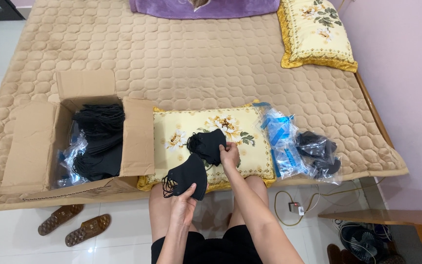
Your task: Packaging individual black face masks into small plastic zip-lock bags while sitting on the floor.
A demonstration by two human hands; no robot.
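Note:
My left hand (184, 205) holds a small stack of folded black face masks (187, 177) by its lower edge, above my knees. My right hand (229, 154) pinches another bunch of black masks (207, 144) lying on a yellow floral pillow (255, 151) at the bed's front edge. An open cardboard box (30, 146) to the left holds many more black masks (98, 142). To the right of the pillow lies a pile of clear plastic bags with blue strips (282, 142), some with black masks inside (318, 154).
A tan quilted bed cover (196, 63) spreads behind. A second yellow floral pillow (316, 34) and a purple blanket (206, 7) lie at the far end. Brown sandals (74, 224), a cable with a plug (296, 208) and a small fan (362, 242) are on the white floor.

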